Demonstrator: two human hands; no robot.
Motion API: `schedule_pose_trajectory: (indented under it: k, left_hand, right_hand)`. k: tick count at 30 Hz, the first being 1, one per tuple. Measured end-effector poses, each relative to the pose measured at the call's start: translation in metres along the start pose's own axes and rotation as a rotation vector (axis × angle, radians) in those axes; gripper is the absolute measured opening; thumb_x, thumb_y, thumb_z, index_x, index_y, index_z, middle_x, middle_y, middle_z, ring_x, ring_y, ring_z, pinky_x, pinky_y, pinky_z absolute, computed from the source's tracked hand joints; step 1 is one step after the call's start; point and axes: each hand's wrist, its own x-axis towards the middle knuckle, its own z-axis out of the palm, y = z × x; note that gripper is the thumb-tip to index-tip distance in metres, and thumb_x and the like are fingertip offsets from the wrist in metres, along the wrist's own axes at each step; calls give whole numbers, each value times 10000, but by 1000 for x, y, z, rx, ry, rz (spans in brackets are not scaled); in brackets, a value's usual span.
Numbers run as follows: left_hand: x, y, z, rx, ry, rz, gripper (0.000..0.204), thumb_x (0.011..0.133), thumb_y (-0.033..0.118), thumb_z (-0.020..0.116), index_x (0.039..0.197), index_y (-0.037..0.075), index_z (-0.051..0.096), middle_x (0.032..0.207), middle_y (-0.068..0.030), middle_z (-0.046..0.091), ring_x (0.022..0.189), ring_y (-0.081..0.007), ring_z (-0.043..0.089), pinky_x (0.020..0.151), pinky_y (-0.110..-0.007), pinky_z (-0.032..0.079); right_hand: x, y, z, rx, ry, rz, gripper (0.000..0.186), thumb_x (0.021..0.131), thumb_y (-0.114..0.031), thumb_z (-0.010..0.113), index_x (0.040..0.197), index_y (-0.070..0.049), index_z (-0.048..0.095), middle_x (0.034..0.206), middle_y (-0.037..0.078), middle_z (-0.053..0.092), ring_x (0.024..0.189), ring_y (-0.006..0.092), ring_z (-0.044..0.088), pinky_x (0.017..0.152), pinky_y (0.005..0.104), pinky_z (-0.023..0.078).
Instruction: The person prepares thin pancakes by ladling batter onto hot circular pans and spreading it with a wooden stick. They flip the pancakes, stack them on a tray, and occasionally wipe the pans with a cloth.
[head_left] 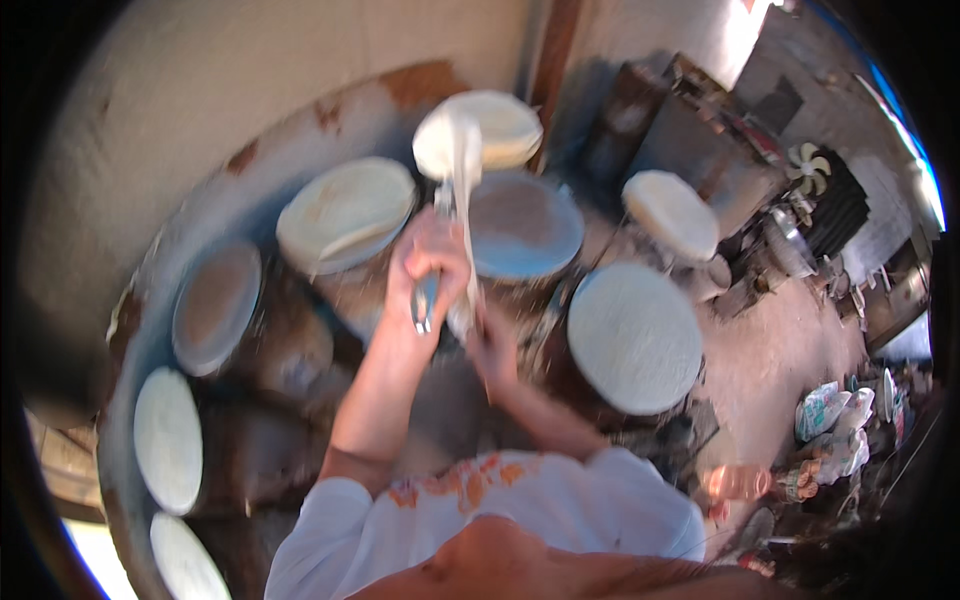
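My left hand (437, 258) is closed round the shiny metal handle (424, 308) of a tool whose far end is hidden by a smeared white, soft-looking mass (447, 148). From that mass a long pale strip (467, 225) runs down past my left hand. My right hand (492, 352) is by the strip's lower end, blurred; whether its fingers grip the strip is unclear. Just beyond the hands lies a round brown plate with a blue-grey rim (525, 225). Behind it is a pale round (510, 128), partly overlapped by the white mass.
Pale rounds surround me: a pile (347, 205) left of my hands, others (635, 340) (670, 213) on the right, and more (168, 440) along the left. A second brown plate (216, 308) stands left. A curved wall (240, 90) encloses the far side. Bags (835, 430) and a fan (807, 168) are right.
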Motion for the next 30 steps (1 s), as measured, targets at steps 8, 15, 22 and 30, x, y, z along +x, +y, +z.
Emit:
schedule_pose_trajectory:
  k: [8,15,22,30]
  left_hand:
    - [124,136,-113,337,416,-128,309,963,281,469,738,70,440,548,17,367,415,-90,423,375,-239,386]
    - [175,163,-157,1828,904,-96,513,912,171,552,1387,282,395,593,13,426,410,-84,417,332,-255,327]
    - [214,263,-125,3350,529,-192,567,866,201,570,1380,353,383,874,-118,657,797,-305,628,665,-404,486]
    - [228,323,-81,3440,655,-237,538,875,247,533,1367,399,379,928,-135,653,839,-331,624,722,-446,493]
  right_hand:
    - [25,62,-128,519,310,993,509,795,59,549,1289,-58,514,707,3,540,525,62,446,399,215,331]
    - [50,144,-73,394,554,808,479,779,65,541,1254,0,530,825,1,577,596,75,492,527,219,424]
    - [88,147,-37,-363,346,502,549,647,89,547,1188,2,521,1083,183,474,977,337,498,863,379,429]
    - [95,141,-42,-755,172,511,476,683,72,531,1150,-10,568,1094,166,532,1010,364,498,853,407,442]
